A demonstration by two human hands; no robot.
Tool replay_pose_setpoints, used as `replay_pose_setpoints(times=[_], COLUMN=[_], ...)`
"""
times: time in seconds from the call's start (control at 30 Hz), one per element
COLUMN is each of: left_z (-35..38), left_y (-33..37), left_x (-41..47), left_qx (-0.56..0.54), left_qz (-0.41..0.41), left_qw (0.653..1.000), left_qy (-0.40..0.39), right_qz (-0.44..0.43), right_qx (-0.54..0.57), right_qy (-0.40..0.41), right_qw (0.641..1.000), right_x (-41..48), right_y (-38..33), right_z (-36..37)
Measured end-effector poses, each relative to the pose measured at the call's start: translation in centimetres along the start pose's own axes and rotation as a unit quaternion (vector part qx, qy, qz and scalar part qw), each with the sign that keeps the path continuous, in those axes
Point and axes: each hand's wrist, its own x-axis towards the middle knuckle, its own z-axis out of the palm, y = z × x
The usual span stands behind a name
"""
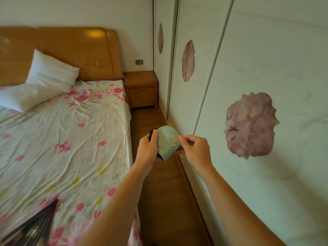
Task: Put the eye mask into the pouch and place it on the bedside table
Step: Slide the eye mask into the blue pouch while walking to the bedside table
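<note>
- Head view: both hands are raised over the wooden floor (165,192), in the aisle between the bed (71,139) and the wardrobe doors (266,68).
- The left hand (148,148) is closed on the left edge of a pale green pouch (167,141), thumb on top near the upper rim.
- The right hand (194,148) pinches the right edge of the pouch between thumb and fingertips.
- The pouch is held in the air between the two hands, well short of the bedside counter (141,86). Its long axis runs roughly up and down in the frame, rounded end uppermost. Printed characters on its face read sideways.
- Dark material, apparently the eye mask (151,134), shows at the upper left beside the left thumb and again at the lower left edge of the pouch. How far it sits inside cannot be determined.
- The bedside counter stands at the head of the bed, against the wardrobe doors.
- A white pillow (51,71) leans on the headboard (71,50).
</note>
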Motion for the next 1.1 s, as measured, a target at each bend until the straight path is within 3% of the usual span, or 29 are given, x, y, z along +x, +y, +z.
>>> replay_pose_setpoints(times=[0.33,0.93,1.1], left_z=[0.8,0.8,-1.1], left_y=[3.1,8.8,9.7], left_x=[12.2,37.3,45.4], left_qx=[-0.035,-0.040,-0.045], left_qz=[-0.025,-0.045,-0.051], left_qw=[0.999,0.978,0.978], left_qy=[0.033,0.202,0.199], right_qz=[-0.022,-0.041,-0.025], right_qx=[0.014,0.063,0.062], right_qy=[-0.055,-0.224,-0.218], right_qw=[0.998,0.972,0.974], right_x=[14.6,42.9,49.5], right_y=[1.0,0.2,0.3], right_z=[3.8,14.5,18.7])
